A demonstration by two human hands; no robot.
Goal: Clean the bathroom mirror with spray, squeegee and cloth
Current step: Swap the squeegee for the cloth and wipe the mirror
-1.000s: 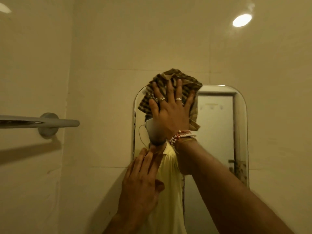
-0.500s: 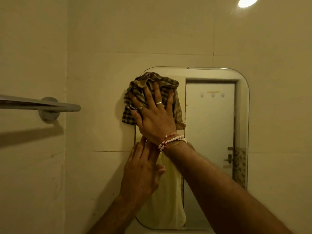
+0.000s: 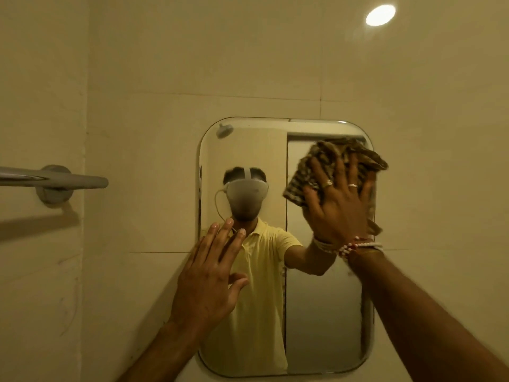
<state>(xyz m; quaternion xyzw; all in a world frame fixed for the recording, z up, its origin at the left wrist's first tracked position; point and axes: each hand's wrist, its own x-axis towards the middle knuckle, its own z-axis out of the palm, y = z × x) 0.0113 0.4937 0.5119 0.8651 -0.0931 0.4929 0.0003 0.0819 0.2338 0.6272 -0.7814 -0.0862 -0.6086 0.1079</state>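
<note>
A rounded rectangular mirror (image 3: 325, 312) hangs on the tiled wall ahead. My right hand (image 3: 340, 208) presses a brown checked cloth (image 3: 327, 158) flat against the mirror's upper right corner, fingers spread over it. The cloth spills past the mirror's right edge. My left hand (image 3: 210, 279) rests flat with fingers apart on the mirror's left edge, holding nothing. The glass reflects a person in a yellow shirt. No spray bottle or squeegee is in view.
A grey towel rail (image 3: 55, 181) juts from the left wall at mirror height. Cream tiled walls (image 3: 165, 64) surround the mirror. A round light spot (image 3: 380, 14) shines at the upper right.
My right hand has swept the cloth from the mirror's upper left across to its upper right. The left hand stays on the left edge. The view has shifted.
</note>
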